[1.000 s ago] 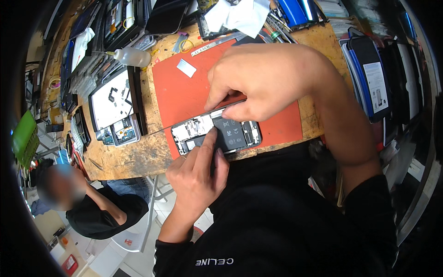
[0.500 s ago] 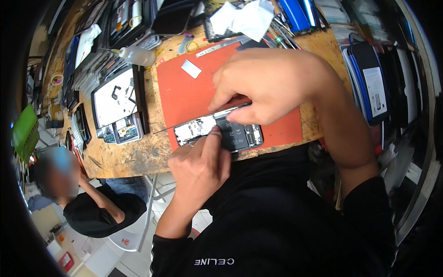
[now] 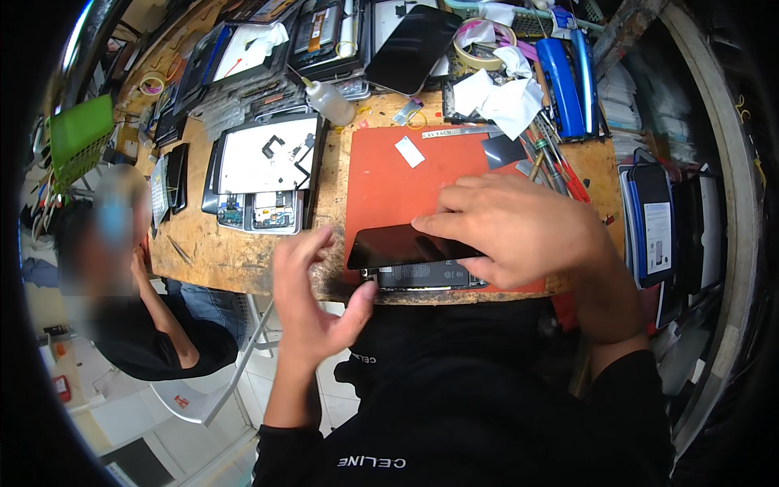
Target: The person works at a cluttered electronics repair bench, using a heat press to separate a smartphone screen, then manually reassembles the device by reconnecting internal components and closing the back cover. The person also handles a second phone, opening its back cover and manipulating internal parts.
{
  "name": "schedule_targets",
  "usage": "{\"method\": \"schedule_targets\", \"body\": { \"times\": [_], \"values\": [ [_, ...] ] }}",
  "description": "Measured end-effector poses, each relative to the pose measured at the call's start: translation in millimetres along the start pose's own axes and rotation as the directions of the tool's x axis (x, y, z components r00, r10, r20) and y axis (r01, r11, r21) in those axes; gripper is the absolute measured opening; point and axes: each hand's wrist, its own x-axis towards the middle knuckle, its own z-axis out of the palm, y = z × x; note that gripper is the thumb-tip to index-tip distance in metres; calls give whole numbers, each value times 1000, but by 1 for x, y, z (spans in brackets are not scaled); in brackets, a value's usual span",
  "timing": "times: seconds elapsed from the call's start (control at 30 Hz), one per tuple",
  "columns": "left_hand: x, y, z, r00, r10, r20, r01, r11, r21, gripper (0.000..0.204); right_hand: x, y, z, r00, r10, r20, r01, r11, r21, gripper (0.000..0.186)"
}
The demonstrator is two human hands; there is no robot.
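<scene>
A glossy black screen panel (image 3: pixel 389 246) lies tilted over an opened phone body (image 3: pixel 430 286), which rests near the front edge of the red mat (image 3: pixel 381 178) with its dark battery (image 3: pixel 418 273) partly exposed. The right hand (image 3: pixel 523 231) has its fingers closed on the panel's right portion, forefinger at the upper edge and thumb at the lower. The left hand (image 3: pixel 312 300) is empty, its forefinger and thumb spread wide beside the phone's left end; contact by the thumb cannot be confirmed. The step in hand is judged to be handling the panel over the open body; the next move calls for a steady, even hold and support at the free left end. Farther out on the wooden bench (image 3: pixel 235 269), a pale rectangular piece (image 3: pixel 410 152) lies on the mat, hand tools (image 3: pixel 560 170) lie to the right, and a squeeze bottle (image 3: pixel 330 103) stands beyond the mat's left corner.
</scene>
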Motion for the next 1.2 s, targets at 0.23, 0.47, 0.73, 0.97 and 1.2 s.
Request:
{"method": "schedule_targets", "body": {
  "times": [0.23, 0.47, 0.73, 0.97, 1.2],
  "values": [
    [24, -14, -1, 839, 46, 542, -59, 998, 6, 121, 1, -17, 9, 994, -4, -109, -11, 991, -133, 74],
    [36, -29, -5, 755, 102, 648, -50, 994, -99, 121, 2, -16, 5, 995, -23, -94, 11, 992, -123, 86],
    [51, -52, 8, 725, 291, 624, -83, 936, -341, 122, 5, -16, -2, 999, -5, -41, 0, 991, -133, 90],
    [43, -61, 11, 774, 313, 550, -73, 907, -414, 123, 20, -1, -6, 861, -48, -507, -21, 991, -130, 59],
    [40, -67, 14, 782, 340, 522, -122, 906, -407, 123, 30, 18, -3, 688, 20, -725, -172, 976, -137, 29]
  ]
}}
